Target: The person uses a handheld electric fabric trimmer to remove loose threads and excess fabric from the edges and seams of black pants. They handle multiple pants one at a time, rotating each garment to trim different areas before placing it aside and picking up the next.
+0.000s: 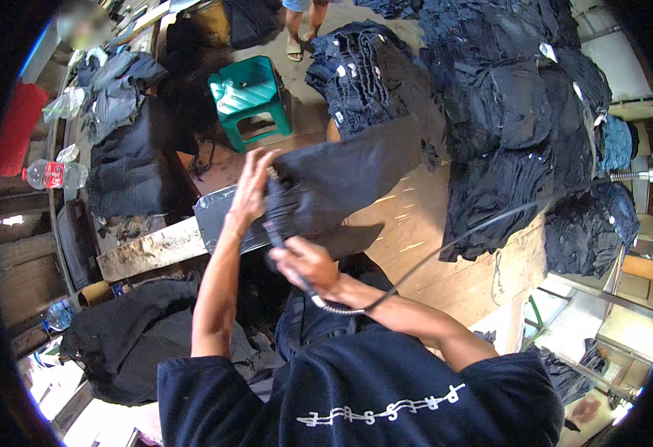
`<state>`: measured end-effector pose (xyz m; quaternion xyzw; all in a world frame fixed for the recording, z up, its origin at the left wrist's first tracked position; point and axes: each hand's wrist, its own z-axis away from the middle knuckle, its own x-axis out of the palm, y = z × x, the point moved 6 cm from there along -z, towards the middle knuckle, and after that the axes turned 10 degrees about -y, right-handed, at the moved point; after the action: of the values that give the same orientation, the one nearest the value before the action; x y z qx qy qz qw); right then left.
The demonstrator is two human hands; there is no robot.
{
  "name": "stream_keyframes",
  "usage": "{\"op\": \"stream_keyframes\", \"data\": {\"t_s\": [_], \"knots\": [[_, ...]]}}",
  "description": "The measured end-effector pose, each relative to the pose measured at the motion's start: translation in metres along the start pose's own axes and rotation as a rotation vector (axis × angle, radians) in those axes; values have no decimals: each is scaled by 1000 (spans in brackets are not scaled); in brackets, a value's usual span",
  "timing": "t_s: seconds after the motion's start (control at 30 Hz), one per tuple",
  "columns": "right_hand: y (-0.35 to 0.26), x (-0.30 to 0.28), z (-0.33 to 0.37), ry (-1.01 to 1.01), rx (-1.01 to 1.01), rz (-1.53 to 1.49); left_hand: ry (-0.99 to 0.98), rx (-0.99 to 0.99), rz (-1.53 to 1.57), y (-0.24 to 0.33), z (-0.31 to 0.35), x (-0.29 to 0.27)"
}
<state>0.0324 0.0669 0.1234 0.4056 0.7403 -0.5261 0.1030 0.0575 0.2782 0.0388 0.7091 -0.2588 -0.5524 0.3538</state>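
A black garment (341, 179), which looks like a trouser leg, lies stretched over a narrow board whose dark, shiny end (218, 221) sticks out on the left. My left hand (250, 186) is closed at the garment's bunched left edge, its fingers slightly blurred and pointing away from me. Closer to my body, my right hand (308, 264) wraps round a dark bar-shaped hand tool (274, 232). A grey cable (453, 242) with a coiled sleeve runs from the tool toward the right. What sort of tool it is cannot be made out.
A green plastic stool (248, 93) stands beyond my left hand. Dark clothes are piled high at the right (505, 104) and far middle (364, 74), with another heap (133, 343) at lower left. A plastic bottle (55, 175) lies at far left. Another person's legs (308, 22) show at the top.
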Motion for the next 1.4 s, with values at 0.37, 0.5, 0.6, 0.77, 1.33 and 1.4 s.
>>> {"op": "stream_keyframes", "data": {"t_s": [0.37,0.5,0.6,0.77,1.33,1.4], "knots": [[103,-50,-71,-98,189,-36,451,-783,-134,8,180,-55],[172,-21,-78,-368,219,-51,447,-787,-392,49,149,-10],[183,9,-88,-380,183,-114,559,-967,82,25,157,-16],[173,40,-105,-376,225,-209,785,-1128,20,-2,199,-61],[161,35,-104,-290,50,-560,634,-822,404,13,128,-19],[147,43,-108,-376,-58,-453,634,-771,375,12,130,-19]]}}
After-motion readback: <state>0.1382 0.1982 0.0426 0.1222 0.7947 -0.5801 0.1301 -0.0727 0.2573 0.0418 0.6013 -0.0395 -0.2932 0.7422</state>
